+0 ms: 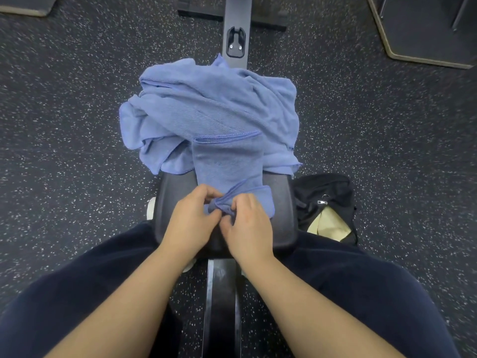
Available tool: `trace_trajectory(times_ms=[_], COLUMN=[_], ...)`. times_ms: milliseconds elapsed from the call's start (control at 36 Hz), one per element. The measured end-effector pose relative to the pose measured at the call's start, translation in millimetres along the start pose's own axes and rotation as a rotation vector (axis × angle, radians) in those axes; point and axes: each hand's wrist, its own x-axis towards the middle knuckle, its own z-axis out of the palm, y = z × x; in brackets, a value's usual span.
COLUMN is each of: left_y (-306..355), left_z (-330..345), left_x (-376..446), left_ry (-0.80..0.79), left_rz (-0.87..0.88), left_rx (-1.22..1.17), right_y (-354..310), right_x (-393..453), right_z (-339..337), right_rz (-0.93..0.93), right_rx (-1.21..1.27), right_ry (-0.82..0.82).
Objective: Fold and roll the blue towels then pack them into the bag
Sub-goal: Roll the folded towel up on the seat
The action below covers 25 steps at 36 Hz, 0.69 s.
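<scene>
A folded blue towel strip (227,161) lies lengthwise on the black bench pad (281,202), its far end reaching onto a crumpled heap of blue towels (206,104). My left hand (191,220) and my right hand (247,226) sit side by side at the strip's near end. Both pinch the bunched, curled-over edge between fingers and thumbs. A black bag (327,200) stands open on the floor just right of the bench, with something pale yellow inside.
Speckled black rubber floor surrounds the bench. The bench's metal frame (236,34) runs away from me beyond the heap. Dark mats or platforms lie at the top left and top right (426,29). My legs in dark trousers straddle the bench.
</scene>
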Motion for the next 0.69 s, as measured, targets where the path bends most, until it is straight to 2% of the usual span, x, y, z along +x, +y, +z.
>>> trace_trajectory(times_ms=[167, 389, 556, 639, 694], left_y=[1, 0, -11, -9, -5], left_z=[1, 2, 1, 1, 1], left_x=[-6, -8, -9, -13, -17], left_ry=[0.002, -0.032, -0.106, -0.162, -0.229], left_rz=[0.064, 0.140, 0.125, 0.157, 0.250], left_rx=[-0.010, -0.006, 0.061, 0.115, 0.221], right_y=[4, 21, 40, 47, 48], right_x=[7, 4, 0, -8, -13], right_z=[-2, -13, -43, -57, -65], right_rz=[-0.027, 0.013, -0.045, -0.054, -0.036], right_rx=[-0.121, -0.312, -0.310, -0.336, -0.370], right_ry=[0.044, -0.070, -0.039, -0.117, -0.224])
